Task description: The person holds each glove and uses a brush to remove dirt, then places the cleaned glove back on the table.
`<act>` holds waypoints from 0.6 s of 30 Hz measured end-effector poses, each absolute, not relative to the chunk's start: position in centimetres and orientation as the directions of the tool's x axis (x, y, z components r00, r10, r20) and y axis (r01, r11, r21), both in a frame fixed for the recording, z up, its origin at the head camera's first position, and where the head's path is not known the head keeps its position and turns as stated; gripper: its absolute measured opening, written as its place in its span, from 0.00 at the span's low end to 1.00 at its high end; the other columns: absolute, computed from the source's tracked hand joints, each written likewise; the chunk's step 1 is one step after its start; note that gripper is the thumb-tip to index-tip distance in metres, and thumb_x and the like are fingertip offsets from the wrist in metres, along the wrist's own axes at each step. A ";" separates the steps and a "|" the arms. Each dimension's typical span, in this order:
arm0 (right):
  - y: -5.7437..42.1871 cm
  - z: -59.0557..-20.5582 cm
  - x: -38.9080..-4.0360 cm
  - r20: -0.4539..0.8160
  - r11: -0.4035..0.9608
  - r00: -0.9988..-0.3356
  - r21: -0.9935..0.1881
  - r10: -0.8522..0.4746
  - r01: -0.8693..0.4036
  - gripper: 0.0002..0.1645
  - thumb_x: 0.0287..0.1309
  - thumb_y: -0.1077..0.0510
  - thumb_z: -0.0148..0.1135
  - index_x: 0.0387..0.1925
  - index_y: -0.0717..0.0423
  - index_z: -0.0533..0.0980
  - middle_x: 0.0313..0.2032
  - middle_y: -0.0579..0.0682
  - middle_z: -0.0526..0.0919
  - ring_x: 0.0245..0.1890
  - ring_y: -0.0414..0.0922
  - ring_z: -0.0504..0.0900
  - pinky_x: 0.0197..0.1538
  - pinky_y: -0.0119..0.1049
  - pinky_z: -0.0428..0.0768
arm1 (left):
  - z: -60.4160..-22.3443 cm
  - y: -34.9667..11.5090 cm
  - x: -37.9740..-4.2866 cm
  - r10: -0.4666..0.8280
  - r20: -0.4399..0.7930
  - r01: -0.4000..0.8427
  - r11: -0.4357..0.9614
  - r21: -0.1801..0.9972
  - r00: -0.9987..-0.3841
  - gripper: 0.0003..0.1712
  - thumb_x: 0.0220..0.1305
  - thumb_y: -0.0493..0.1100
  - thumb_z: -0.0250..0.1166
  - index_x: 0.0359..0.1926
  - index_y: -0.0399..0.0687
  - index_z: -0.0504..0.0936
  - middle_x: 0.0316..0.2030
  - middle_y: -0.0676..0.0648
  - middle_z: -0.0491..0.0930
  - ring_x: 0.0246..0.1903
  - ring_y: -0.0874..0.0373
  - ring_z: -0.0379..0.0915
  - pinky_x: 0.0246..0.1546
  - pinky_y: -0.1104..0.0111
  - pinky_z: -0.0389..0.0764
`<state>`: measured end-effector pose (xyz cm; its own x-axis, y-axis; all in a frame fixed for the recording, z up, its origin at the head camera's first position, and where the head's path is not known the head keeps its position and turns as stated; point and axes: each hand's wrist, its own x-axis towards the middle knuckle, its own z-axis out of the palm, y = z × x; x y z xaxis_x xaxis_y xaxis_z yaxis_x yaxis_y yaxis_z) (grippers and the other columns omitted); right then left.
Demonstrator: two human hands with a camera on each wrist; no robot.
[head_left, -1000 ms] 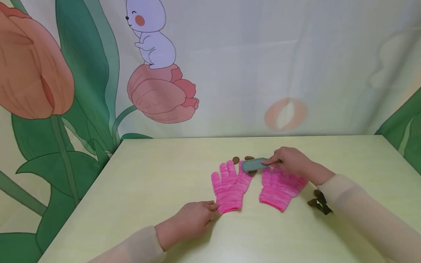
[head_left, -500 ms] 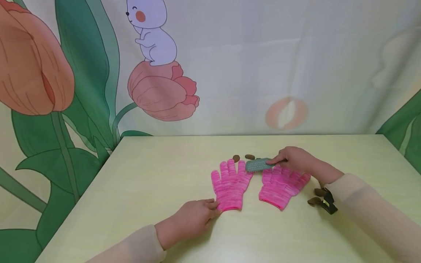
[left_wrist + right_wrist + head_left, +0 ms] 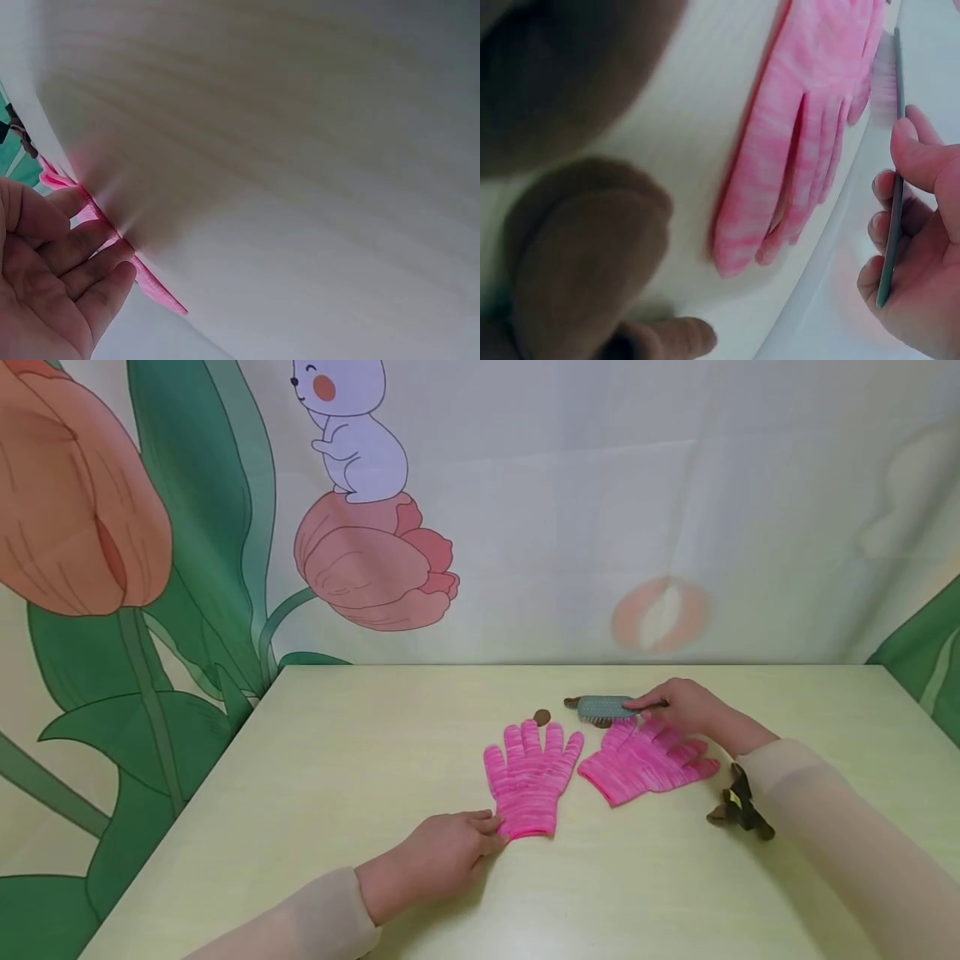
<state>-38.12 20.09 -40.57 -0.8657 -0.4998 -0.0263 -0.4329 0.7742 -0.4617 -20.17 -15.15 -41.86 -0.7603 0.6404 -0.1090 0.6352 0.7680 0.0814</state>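
Note:
In the head view, my right hand (image 3: 693,712) grips a grey-green brush (image 3: 606,706) by its handle, bristles down, just beyond the right glove. The thin brush (image 3: 897,172) shows edge-on in the right wrist view, fingers and thumb around its handle. Two pink knitted gloves lie flat: the left glove (image 3: 528,781) with its fingers spread away from me, the right glove (image 3: 637,764) turned with its cuff to the left. My left hand (image 3: 457,852) rests its fingertips on the left glove's cuff; in the left wrist view these fingers (image 3: 90,251) touch the pink edge.
A brown round piece (image 3: 542,717) lies beyond the left glove's fingertips. Other brown pieces show beside and beneath the brush. A black-and-brown bundle (image 3: 741,810) lies by my right sleeve. The pale table (image 3: 337,760) ends at a printed cloth backdrop (image 3: 525,527).
The brush has moved right and away from the left glove's fingers. The right glove has turned, its cuff swinging left and away from me. My left hand stays at the cuff.

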 end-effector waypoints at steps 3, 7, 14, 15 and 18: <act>20.3 -40.1 -37.8 -0.028 0.793 -0.883 -0.454 -0.469 -0.407 0.19 0.67 0.65 0.60 0.58 0.56 0.81 0.57 0.67 0.84 0.47 0.58 0.84 0.51 0.51 0.83 | -41.9 -15.0 -20.2 0.644 -0.106 0.638 0.765 0.089 -0.758 0.18 0.73 0.40 0.59 0.59 0.48 0.85 0.64 0.44 0.81 0.66 0.49 0.78 0.62 0.57 0.83; 20.8 -39.0 -36.8 -0.007 0.804 -0.898 -0.448 -0.441 -0.391 0.21 0.69 0.63 0.60 0.61 0.56 0.79 0.50 0.64 0.87 0.27 0.46 0.72 0.34 0.37 0.73 | -41.7 -14.8 -20.2 0.634 -0.121 0.620 0.773 0.133 -0.764 0.18 0.73 0.39 0.58 0.59 0.46 0.85 0.65 0.43 0.81 0.67 0.48 0.77 0.64 0.56 0.81; 22.1 -36.1 -34.4 0.081 0.798 -0.888 -0.409 -0.452 -0.443 0.21 0.68 0.61 0.62 0.61 0.56 0.80 0.52 0.63 0.87 0.20 0.40 0.59 0.28 0.33 0.63 | -39.9 -14.2 -21.3 0.637 -0.191 0.627 0.770 0.116 -0.747 0.14 0.71 0.38 0.61 0.52 0.50 0.90 0.57 0.46 0.87 0.56 0.52 0.85 0.49 0.65 0.87; 22.3 -35.7 -34.0 0.087 0.798 -0.888 -0.406 -0.452 -0.446 0.21 0.68 0.61 0.62 0.61 0.56 0.80 0.51 0.62 0.88 0.19 0.40 0.58 0.27 0.33 0.62 | -39.7 -14.0 -21.5 0.637 -0.202 0.630 0.769 0.104 -0.744 0.12 0.71 0.39 0.62 0.48 0.50 0.90 0.52 0.47 0.89 0.50 0.55 0.86 0.43 0.68 0.85; 22.5 -34.5 -32.6 0.090 0.802 -0.890 -0.400 -0.447 -0.443 0.22 0.67 0.61 0.64 0.61 0.54 0.81 0.36 0.57 0.87 0.19 0.38 0.57 0.26 0.32 0.61 | -39.3 -13.5 -22.3 0.658 -0.193 0.659 0.749 0.067 -0.728 0.08 0.70 0.38 0.64 0.41 0.49 0.90 0.36 0.50 0.89 0.30 0.61 0.77 0.29 0.73 0.73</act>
<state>-32.61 22.47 -34.51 -0.8901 -0.4469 0.0896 -0.4431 0.8021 -0.4004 -22.33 -13.48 -39.35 -0.7282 0.6576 -0.1931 0.6589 0.7492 0.0673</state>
